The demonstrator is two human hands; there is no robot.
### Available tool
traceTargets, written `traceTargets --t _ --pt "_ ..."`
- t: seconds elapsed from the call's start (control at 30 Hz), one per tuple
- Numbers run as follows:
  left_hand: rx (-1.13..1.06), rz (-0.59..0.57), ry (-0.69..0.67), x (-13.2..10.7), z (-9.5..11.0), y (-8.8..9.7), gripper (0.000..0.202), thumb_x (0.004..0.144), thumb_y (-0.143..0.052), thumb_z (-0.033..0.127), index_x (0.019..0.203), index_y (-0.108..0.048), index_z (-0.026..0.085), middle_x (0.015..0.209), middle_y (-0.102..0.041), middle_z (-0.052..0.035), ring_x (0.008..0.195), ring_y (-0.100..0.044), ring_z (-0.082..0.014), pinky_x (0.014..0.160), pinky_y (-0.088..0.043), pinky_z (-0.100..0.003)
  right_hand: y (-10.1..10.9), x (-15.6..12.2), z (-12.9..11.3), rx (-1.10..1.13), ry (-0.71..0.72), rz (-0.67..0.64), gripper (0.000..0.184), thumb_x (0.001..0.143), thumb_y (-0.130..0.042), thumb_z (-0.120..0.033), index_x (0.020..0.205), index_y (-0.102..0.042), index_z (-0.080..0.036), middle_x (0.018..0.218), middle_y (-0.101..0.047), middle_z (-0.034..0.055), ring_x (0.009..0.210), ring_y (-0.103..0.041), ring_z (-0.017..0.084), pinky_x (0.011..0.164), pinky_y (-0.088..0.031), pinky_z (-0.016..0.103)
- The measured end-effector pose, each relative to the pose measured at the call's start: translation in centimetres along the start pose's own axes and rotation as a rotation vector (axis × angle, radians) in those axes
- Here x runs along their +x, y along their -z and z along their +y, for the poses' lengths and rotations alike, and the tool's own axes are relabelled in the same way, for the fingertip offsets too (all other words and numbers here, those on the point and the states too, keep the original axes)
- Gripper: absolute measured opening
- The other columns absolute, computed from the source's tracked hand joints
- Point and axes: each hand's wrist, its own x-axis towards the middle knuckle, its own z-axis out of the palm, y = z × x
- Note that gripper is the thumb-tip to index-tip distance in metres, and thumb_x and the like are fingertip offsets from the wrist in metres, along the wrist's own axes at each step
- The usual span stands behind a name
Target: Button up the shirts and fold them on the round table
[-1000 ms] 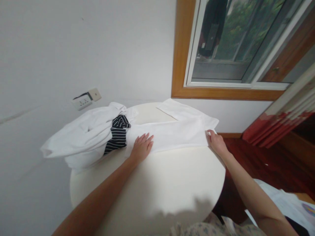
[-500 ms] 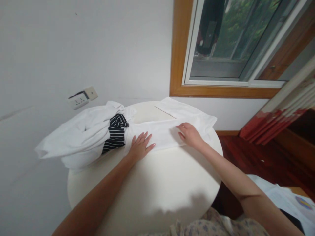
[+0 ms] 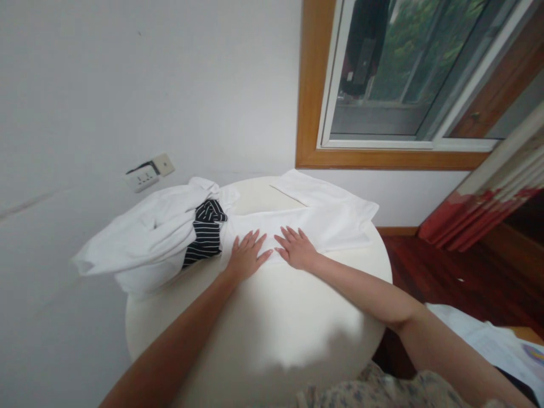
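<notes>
A white garment (image 3: 327,224) lies flattened across the far half of a round white table (image 3: 272,317). My left hand (image 3: 246,255) rests flat on the garment's near left edge, fingers spread. My right hand (image 3: 295,247) lies flat right beside it on the same near edge, fingers stretched out. Both hands press on the cloth and hold nothing.
A heap of white clothes (image 3: 144,241) with a black-and-white striped piece (image 3: 204,232) sits on the table's left side. A wall socket (image 3: 147,173) is behind it. A wood-framed window (image 3: 399,90) and red curtain (image 3: 476,218) are at right. Papers (image 3: 497,345) lie low right.
My right hand has slid leftward along the garment from its right end to just beside my left hand. My left hand has stayed in place.
</notes>
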Motion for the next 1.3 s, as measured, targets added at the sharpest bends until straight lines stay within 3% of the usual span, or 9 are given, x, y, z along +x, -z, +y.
traceTargets --t 0.23,0.37,0.57,0.83,0.9,0.97,1.03,1.17,1.3 --pt "-0.004 -0.031 0.005 0.0 -0.2 0.0 0.059 0.093 -0.032 0.057 0.143 -0.039 0.026 0.152 -0.031 -0.0069 0.141 -0.026 -0.0269 0.113 -0.017 -0.053 1.1 -1.9 4.5 0.04 -0.07 -0.042 0.07 0.093 -0.019 -0.065 0.148 -0.029 -0.024 0.155 -0.02 0.0062 0.144 -0.015 0.026 0.115 -0.011 0.051" --pt "-0.015 -0.05 0.004 0.1 -0.2 0.1 0.058 0.093 -0.033 0.055 0.143 -0.039 0.025 0.152 -0.031 -0.0074 0.141 -0.025 -0.0271 0.113 -0.016 -0.053 1.3 -3.8 8.2 0.048 -0.095 -0.043 0.064 0.095 -0.02 -0.061 0.147 -0.033 -0.025 0.154 -0.023 0.0048 0.143 -0.017 0.023 0.115 -0.014 0.048" --pt "-0.023 -0.048 0.0 0.1 -0.3 0.1 0.058 0.093 -0.033 0.055 0.142 -0.039 0.024 0.152 -0.031 -0.0074 0.141 -0.026 -0.0273 0.113 -0.016 -0.054 1.3 -7.0 12.8 -0.052 -0.145 0.059 0.056 0.097 -0.027 -0.053 0.146 -0.035 -0.026 0.153 -0.026 0.0044 0.143 -0.02 0.023 0.115 -0.015 0.047" --pt "-0.028 -0.048 -0.001 -0.1 -0.3 0.2 0.057 0.093 -0.033 0.054 0.142 -0.039 0.025 0.152 -0.031 -0.0069 0.141 -0.025 -0.0265 0.114 -0.016 -0.053 1.5 -9.8 15.7 -0.189 -0.416 0.093 0.058 0.096 -0.024 -0.053 0.145 -0.036 -0.025 0.154 -0.025 0.0064 0.143 -0.018 0.026 0.113 -0.013 0.054" --pt "-0.03 -0.044 0.0 -0.1 -0.2 0.3 0.057 0.093 -0.033 0.055 0.142 -0.04 0.025 0.152 -0.031 -0.007 0.141 -0.025 -0.0266 0.114 -0.016 -0.052 1.9 -9.2 15.4 -0.238 -0.493 0.139 0.058 0.096 -0.026 -0.051 0.144 -0.038 -0.02 0.153 -0.027 0.0112 0.143 -0.018 0.029 0.112 -0.012 0.058" --pt "-0.032 -0.04 -0.002 -0.1 -0.2 0.2 0.058 0.093 -0.033 0.055 0.142 -0.039 0.026 0.152 -0.031 -0.0071 0.141 -0.026 -0.0267 0.114 -0.016 -0.052 2.5 -7.7 14.0 -0.268 -0.484 0.188 0.059 0.096 -0.03 -0.048 0.143 -0.038 -0.015 0.152 -0.027 0.0155 0.143 -0.016 0.031 0.112 -0.011 0.059" --pt "-0.035 -0.035 -0.004 -0.1 -0.3 0.1 0.058 0.093 -0.033 0.055 0.143 -0.039 0.026 0.152 -0.031 -0.0072 0.14 -0.027 -0.0267 0.114 -0.016 -0.052 3.0 -5.3 11.5 -0.228 -0.347 0.172 0.059 0.095 -0.033 -0.046 0.145 -0.036 -0.014 0.153 -0.026 0.015 0.143 -0.016 0.031 0.113 -0.015 0.054" --pt "-0.032 -0.02 -0.004 -0.1 -0.2 -0.1 0.058 0.093 -0.032 0.056 0.143 -0.039 0.026 0.152 -0.031 -0.0075 0.14 -0.027 -0.0267 0.113 -0.017 -0.053 2.4 0.4 5.2 -0.044 0.025 0.024 0.059 0.096 -0.03 -0.051 0.147 -0.031 -0.024 0.155 -0.022 0.0078 0.143 -0.019 0.026 0.113 -0.022 0.048" --pt "-0.029 -0.009 0.002 -0.2 -0.2 -0.2 0.057 0.093 -0.032 0.055 0.143 -0.039 0.027 0.151 -0.033 -0.0074 0.14 -0.028 -0.0263 0.113 -0.016 -0.054 0.6 4.6 2.0 0.049 0.12 -0.07 0.056 0.097 -0.026 -0.053 0.145 -0.035 -0.027 0.155 -0.024 0.0062 0.143 -0.018 0.025 0.113 -0.015 0.054"
